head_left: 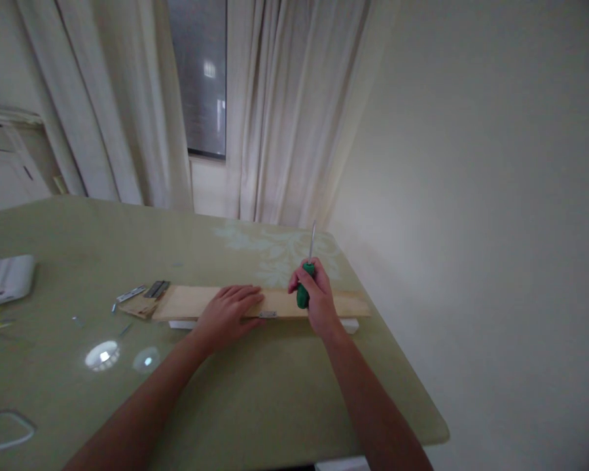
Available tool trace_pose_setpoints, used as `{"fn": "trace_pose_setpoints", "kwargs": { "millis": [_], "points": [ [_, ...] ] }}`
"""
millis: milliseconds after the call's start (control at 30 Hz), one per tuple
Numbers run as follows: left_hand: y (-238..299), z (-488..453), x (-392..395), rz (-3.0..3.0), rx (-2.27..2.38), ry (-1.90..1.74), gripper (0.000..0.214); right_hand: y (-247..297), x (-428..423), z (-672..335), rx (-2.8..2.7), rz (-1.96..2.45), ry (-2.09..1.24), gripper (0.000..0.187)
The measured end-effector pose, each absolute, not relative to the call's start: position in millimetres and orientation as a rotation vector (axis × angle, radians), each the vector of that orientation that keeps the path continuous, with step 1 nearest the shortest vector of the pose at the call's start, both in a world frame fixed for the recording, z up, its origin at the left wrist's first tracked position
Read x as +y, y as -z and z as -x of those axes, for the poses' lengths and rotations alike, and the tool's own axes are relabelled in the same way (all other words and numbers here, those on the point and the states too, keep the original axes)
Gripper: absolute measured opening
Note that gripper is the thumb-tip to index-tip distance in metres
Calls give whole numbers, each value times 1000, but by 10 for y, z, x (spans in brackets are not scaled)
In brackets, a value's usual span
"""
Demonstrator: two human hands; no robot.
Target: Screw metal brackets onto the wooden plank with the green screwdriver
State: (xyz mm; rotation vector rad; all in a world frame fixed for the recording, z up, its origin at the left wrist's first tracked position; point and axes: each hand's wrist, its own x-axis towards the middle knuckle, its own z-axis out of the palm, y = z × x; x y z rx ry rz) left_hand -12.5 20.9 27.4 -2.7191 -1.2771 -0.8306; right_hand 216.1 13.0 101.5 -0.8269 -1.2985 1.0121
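A long, pale wooden board (186, 303) lies across the table on something white (349, 325) that shows under its front edge. My left hand (230, 311) rests flat on the board, fingers stretched out. Just right of its fingertips, a small metal plate (267, 314) sits at the board's front edge. My right hand (317, 294) is wrapped round the green handle of a screwdriver (303, 296), over the right part of the board. The screwdriver's shaft points up and away from me.
Left of the board lie a brown packet (138, 305), a dark hinge (158, 289) and a metal strip (131, 294), with small screws (125, 329) nearby. Farther left are a white device (7, 278) and a white cable (10, 445). A wall (495, 261) borders the green table (216, 418) on the right.
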Motion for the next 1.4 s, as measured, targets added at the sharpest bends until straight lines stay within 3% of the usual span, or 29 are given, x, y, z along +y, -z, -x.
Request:
{"fn": "trace_pose_setpoints", "kwargs": {
  "millis": [100, 267, 400, 933, 1100, 1200, 1300, 1400],
  "points": [
    [-261, 132, 231, 2715, -1276, 842, 47, -976, 223, -1921, -1308, 694, -1142, 30],
    [-268, 143, 234, 2722, -1260, 861, 46, -751, 222, -1701, -1406, 764, -1148, 52],
    [-276, 139, 215, 2728, -1269, 843, 46, -707, 204, -1734, -1385, 775, -1128, 55],
    [-267, 129, 235, 2725, -1271, 873, 44, -668, 294, -1654, -1281, 730, -1114, 49],
    [-276, 133, 238, 2728, -1243, 852, 33, -593, 276, -1472, -1349, 735, -1075, 51],
    [-262, 139, 243, 2719, -1235, 834, 40, -586, 256, -1534, -1346, 741, -1046, 44],
    [-236, 146, 243, 2693, -1210, 817, 47, -640, 233, -1751, -1367, 709, -1034, 25],
    [-202, 156, 229, 2670, -1140, 802, 46, -662, 163, -1995, -1424, 706, -1054, 34]
  ]
}}
